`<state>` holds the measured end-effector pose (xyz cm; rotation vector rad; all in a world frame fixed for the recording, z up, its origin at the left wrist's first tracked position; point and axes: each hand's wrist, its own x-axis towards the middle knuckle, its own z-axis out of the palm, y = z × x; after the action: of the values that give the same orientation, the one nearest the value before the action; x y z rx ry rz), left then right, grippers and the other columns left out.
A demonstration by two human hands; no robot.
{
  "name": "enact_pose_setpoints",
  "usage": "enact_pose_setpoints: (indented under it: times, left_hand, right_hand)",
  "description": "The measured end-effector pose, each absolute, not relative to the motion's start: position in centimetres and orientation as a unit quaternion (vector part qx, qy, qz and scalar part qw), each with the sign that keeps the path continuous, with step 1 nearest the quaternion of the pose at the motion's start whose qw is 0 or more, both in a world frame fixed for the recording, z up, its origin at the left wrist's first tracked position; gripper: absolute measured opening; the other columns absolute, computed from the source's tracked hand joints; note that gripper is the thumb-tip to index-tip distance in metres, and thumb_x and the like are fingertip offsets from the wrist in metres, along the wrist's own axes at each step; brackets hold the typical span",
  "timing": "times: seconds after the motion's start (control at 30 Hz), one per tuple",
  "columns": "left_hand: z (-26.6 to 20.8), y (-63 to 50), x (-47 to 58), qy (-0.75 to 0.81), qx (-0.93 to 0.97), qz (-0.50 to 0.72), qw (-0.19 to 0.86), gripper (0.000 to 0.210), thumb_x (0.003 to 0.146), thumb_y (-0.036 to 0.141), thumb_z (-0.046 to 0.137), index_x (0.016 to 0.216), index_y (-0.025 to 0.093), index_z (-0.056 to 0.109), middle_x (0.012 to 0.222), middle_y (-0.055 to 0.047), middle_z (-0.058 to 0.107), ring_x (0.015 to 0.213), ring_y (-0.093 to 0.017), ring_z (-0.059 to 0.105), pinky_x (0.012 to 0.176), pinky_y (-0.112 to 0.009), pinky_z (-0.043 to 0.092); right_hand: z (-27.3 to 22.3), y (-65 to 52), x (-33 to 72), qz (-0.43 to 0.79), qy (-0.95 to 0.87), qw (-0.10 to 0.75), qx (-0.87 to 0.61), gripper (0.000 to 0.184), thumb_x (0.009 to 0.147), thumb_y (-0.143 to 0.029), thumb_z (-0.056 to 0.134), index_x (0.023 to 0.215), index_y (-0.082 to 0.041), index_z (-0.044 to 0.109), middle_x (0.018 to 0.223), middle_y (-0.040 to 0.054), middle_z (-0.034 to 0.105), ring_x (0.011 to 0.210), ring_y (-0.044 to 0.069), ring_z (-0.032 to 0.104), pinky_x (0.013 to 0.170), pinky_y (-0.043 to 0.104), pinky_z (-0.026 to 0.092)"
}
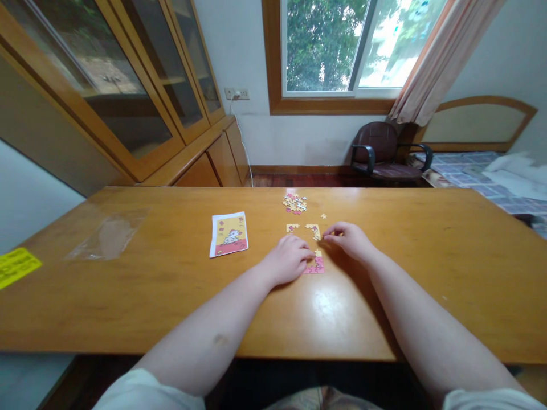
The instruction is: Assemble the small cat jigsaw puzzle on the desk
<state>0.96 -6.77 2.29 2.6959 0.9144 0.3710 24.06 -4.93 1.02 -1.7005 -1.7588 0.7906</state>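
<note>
Wooden tabletop [431, 233], bright glare near its front edge; glass-fronted wooden cabinet [187, 108] at left, panes reflecting; pale wall [233, 45] behind, with a socket [244, 94] and a white cord [243, 141] hanging from it; wood-framed window [364, 48], daylight coming in, green foliage [320, 42] outside; pink curtain [448, 60] at its right; dark red armchair [379, 142] near the wall, beside a bed [472, 128] with blue checked bedding [464, 165]; strip of reddish floor [277, 180] beyond the tabletop.

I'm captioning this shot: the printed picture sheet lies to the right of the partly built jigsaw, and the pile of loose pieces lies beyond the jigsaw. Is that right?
Not quite: the head view shows the printed picture sheet to the left of the partly built jigsaw. The pile of loose pieces does lie beyond the jigsaw.
</note>
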Motion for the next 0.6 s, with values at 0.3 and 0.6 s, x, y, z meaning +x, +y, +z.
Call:
enact_pose_setpoints:
  times: [0.3,0.6]
  left_hand:
    - [3.0,-8.6,1.5,0.246,0.956,0.083,0.137,0.031,0.092,0.025,0.043,0.111,0.023,0.066,0.115,-0.005,0.067,0.098,-0.022,0.055,0.089,-0.038,0.041]
    - [2.4,-8.2,1.4,0.257,0.952,0.071,0.15,0.029,0.088,0.023,0.046,0.111,0.022,0.064,0.115,-0.006,0.066,0.101,-0.024,0.053,0.093,-0.039,0.04]
  right_hand:
    - [1.0,-5.4,23.1,0.367,-0.657,0.225,-0.619,0.019,0.073,-0.032,0.069,0.083,-0.019,0.078,0.084,0.0044,0.076,0.078,0.02,0.067,0.073,0.027,0.049]
    - [0.3,-5.2,22.7,0.352,-0.682,0.2,-0.609,0.016,0.076,-0.027,0.065,0.083,-0.02,0.077,0.084,0.0025,0.076,0.08,0.019,0.068,0.076,0.027,0.05]
